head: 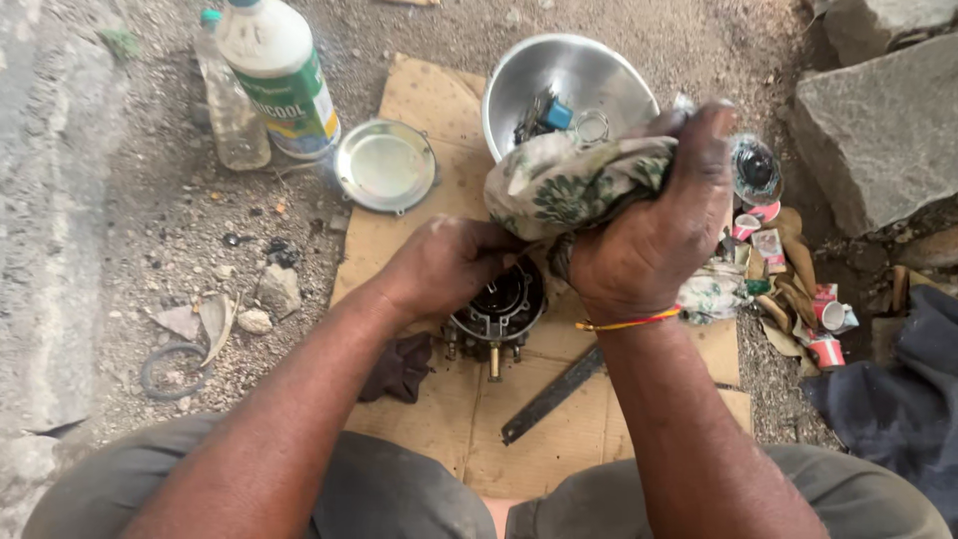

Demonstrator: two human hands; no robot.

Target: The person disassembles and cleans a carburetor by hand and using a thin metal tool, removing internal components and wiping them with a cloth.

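The right hand (654,245) grips a floral rag (569,180), while the left hand (449,265) closes on a dark metal engine part (497,314) just beneath both. Beyond the left hand stand a white bottle with a green label (279,75) and a clear bottle (230,110). Small red-and-white packets (823,329) lie right of the right hand. Flattened cardboard (559,439) covers gravel ground (180,230).

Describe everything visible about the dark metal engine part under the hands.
The engine part, likely a carburettor, is grimy dark metal with a round open top showing a ring and inner fittings. Small brass-coloured stubs stick out of its near side. It sits upright on the cardboard sheet, near its middle. The left hand covers and grips its upper left edge; the right hand is just above it, clutching a floral rag. A dark cloth scrap lies beside it, a flat file just in front.
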